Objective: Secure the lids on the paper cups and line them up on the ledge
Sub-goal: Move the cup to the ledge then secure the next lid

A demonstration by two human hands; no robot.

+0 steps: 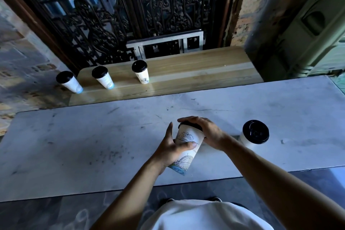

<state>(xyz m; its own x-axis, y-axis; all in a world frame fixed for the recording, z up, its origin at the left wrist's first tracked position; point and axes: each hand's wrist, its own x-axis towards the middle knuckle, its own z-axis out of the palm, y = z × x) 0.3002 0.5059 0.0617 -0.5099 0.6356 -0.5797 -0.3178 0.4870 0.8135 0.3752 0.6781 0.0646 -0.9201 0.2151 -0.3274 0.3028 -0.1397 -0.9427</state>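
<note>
Left hand (pixel 172 150) grip wrapped round printed cup (pixel 186 147), right hand (pixel 207 132) grip clamped over its black lid (pixel 192 125)

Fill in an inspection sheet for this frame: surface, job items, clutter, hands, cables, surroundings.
Surface: pale marble counter, scuffed and marked; wooden ledge behind it.
Job's things: three lidded cups stand on the ledge's left part; held cup with black lid, tilted; one more lidded cup on the counter to its right.
Clutter: nothing seen.
Hands: left hand grips the held cup's side; right hand covers its lid.
Cables: nothing seen.
Surroundings: ornate dark metal grille and brick wall behind the ledge.
</note>
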